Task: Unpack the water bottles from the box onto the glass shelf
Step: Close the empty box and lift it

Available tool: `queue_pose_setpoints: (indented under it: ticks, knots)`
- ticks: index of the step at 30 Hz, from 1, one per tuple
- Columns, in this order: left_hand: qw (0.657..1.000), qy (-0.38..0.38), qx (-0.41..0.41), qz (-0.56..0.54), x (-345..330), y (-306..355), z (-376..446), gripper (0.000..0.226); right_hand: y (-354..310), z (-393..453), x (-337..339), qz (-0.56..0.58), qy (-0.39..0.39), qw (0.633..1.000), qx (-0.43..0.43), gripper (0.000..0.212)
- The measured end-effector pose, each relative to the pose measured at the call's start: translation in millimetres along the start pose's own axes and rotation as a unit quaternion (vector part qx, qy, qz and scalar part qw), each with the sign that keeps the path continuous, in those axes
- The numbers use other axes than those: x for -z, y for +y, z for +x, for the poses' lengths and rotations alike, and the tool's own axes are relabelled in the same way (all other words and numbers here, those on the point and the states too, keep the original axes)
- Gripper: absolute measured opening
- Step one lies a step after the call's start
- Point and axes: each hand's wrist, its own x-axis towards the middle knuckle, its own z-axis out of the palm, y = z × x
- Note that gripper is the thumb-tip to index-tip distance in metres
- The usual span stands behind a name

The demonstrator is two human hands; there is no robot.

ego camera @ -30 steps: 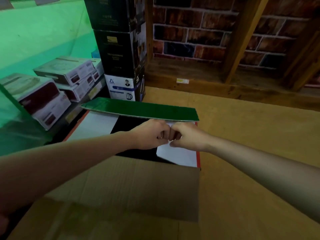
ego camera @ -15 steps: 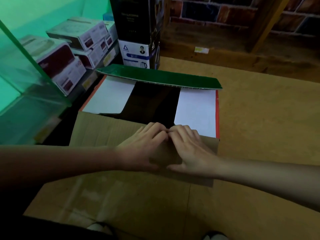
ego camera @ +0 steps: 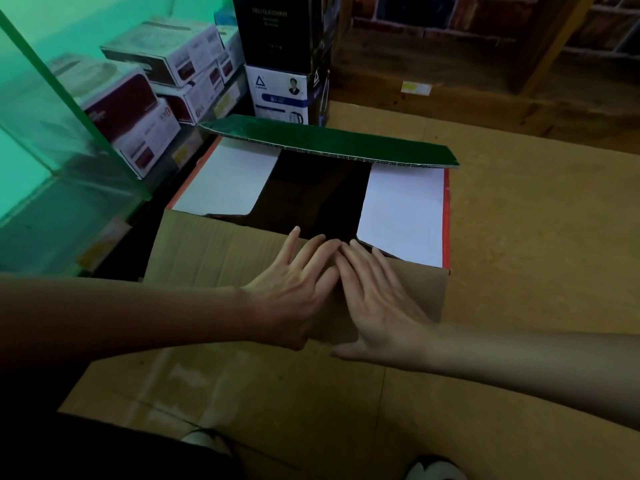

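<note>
On my far left I see the green-tinted glass shelf point(ego camera: 69, 109), stacked white-and-maroon product boxes point(ego camera: 138, 109) behind it, then a tall black carton point(ego camera: 280, 32). Centre floor, the open brown cardboard box point(ego camera: 207, 251) sits with its green flap point(ego camera: 329, 142) raised and white inner flaps point(ego camera: 405, 216) folded in; its inside is dark, so I can't make out any bottles. My left hand point(ego camera: 298, 289) lies flat, fingers straight, on the near flap; my right hand point(ego camera: 377, 296) presses just beside it, fingertips touching.

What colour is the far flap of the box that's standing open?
Dark green; the far flap shows best in the head view, its only view.
</note>
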Motion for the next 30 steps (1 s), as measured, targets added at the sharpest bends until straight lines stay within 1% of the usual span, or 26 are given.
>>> queue_pose_setpoints:
  ticks: [3, 5, 7, 9, 11, 12, 13, 17, 19, 22, 24, 26, 29, 30]
  knots:
    - [0.998, -0.056, -0.015, 0.034, 14.7, -2.3, 7.2, 0.114, -7.7, 6.2, 19.7, 0.013, -0.054, 0.998, -0.037, 0.118]
    - [0.992, -0.123, -0.028, -0.008, 32.2, -9.7, 11.0, 0.117, -11.0, 12.6, 43.0, 0.026, -0.1, 0.993, -0.051, 0.115]
    - [0.98, -0.17, -0.046, -0.091, 52.4, -24.2, 17.7, 0.115, -8.9, 20.3, 69.9, 0.049, -0.154, 0.985, -0.062, 0.104]
    - [0.957, -0.228, -0.074, -0.164, 74.0, -41.9, 23.7, 0.102, -7.3, 28.5, 95.5, 0.099, -0.219, 0.968, -0.072, 0.088]
    - [0.936, -0.258, -0.088, -0.224, 95.1, -56.0, 27.0, 0.075, -3.1, 36.4, 117.6, 0.14, -0.239, 0.959, -0.067, 0.062]
    - [0.932, -0.256, -0.088, -0.242, 104.5, -62.6, 29.2, 0.063, 0.3, 40.0, 128.6, 0.15, -0.23, 0.96, -0.058, 0.048]
    - [0.932, -0.243, -0.086, -0.255, 110.8, -69.1, 32.0, 0.052, 4.8, 44.0, 139.1, 0.156, -0.217, 0.962, -0.049, 0.039]
    - [0.935, -0.152, -0.061, -0.313, 124.2, -89.1, 45.8, 0.017, 24.4, 57.3, 171.6, 0.197, -0.148, 0.969, -0.038, 0.019]
    - [0.942, -0.112, -0.041, -0.314, 125.9, -93.8, 51.4, 0.014, 32.2, 61.7, 176.3, 0.215, -0.119, 0.968, -0.041, 0.013]
    - [0.947, -0.08, -0.03, -0.308, 123.4, -94.3, 57.8, 0.013, 36.9, 65.8, 175.5, 0.218, -0.095, 0.97, -0.043, 0.011]
    - [0.952, -0.058, -0.028, -0.299, 121.5, -95.4, 60.9, 0.003, 40.4, 68.3, 175.0, 0.21, -0.082, 0.973, -0.046, 0.013]
    - [0.957, -0.031, -0.026, -0.287, 119.7, -97.5, 64.9, 0.015, 44.8, 71.4, 173.8, 0.196, -0.065, 0.977, -0.052, 0.014]
    - [0.963, 0.014, -0.003, -0.269, 112.9, -100.1, 71.1, 0.008, 51.3, 79.0, 168.0, 0.144, -0.011, 0.987, -0.066, 0.015]
    - [0.964, 0.03, 0.01, -0.266, 108.7, -101.7, 73.8, 0.012, 53.3, 81.8, 165.5, 0.127, 0.002, 0.989, -0.072, 0.014]
